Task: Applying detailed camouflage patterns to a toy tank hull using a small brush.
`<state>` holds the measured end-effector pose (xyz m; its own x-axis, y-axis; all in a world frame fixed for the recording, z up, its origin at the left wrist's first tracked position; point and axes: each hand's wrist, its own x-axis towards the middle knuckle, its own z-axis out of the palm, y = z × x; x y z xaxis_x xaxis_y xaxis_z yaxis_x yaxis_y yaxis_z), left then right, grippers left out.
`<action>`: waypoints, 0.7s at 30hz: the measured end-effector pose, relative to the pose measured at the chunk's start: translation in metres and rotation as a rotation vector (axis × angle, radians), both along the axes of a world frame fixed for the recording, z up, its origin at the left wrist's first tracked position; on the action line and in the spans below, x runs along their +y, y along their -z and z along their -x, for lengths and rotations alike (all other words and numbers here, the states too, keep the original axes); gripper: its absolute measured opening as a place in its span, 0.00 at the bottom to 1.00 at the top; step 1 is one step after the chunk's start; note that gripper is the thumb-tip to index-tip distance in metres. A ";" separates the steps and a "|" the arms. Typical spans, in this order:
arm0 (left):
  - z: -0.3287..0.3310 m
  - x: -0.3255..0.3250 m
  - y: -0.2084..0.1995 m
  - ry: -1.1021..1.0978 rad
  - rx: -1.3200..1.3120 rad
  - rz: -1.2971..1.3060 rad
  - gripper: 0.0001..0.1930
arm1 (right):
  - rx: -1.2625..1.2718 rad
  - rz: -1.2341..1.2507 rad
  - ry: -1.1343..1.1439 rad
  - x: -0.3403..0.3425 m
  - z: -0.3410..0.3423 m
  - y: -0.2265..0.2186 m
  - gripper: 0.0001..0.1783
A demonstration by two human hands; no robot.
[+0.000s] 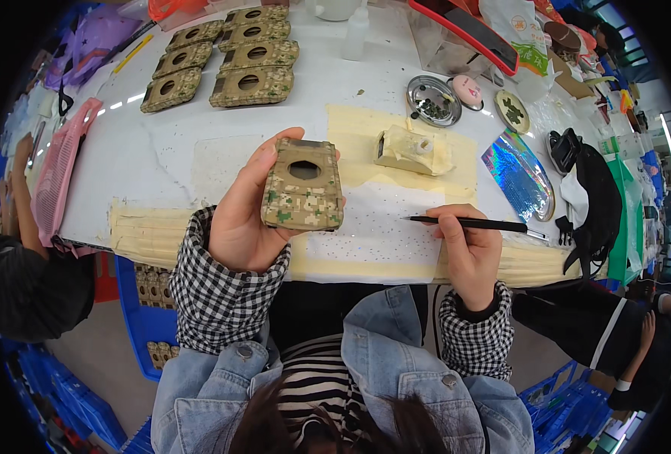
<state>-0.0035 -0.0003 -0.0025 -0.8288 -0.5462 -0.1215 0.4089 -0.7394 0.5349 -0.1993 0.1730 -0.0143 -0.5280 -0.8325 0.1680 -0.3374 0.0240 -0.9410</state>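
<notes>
The left hand [246, 216] had its fingers wrapped around the sides of a camo shell [301, 208], raised above the bench's near edge. The right hand [468, 246] pinched a black tool [494, 224], its tip aimed at the shell but apart from it. That side grip seemed sound — it left the hole and face unobstructed. Resting both wrists on the bench [161, 144] would probably have steadied things. Beyond lay a speckled sheet [381, 242], a taped block [415, 155] and — farther left — more shells [233, 91].
</notes>
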 end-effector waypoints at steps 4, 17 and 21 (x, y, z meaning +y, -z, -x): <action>-0.001 0.000 0.000 0.003 0.000 0.010 0.23 | -0.004 -0.016 -0.005 0.000 -0.001 -0.001 0.08; 0.000 -0.001 0.001 0.002 0.015 0.010 0.23 | -0.002 -0.006 0.005 0.000 0.000 0.000 0.09; -0.001 -0.001 0.003 0.004 0.023 0.001 0.23 | -0.003 -0.009 -0.002 0.000 0.000 0.001 0.09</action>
<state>-0.0030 -0.0015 -0.0051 -0.8334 -0.5432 -0.1020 0.4185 -0.7406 0.5257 -0.1994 0.1729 -0.0150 -0.5269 -0.8350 0.1590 -0.3348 0.0319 -0.9417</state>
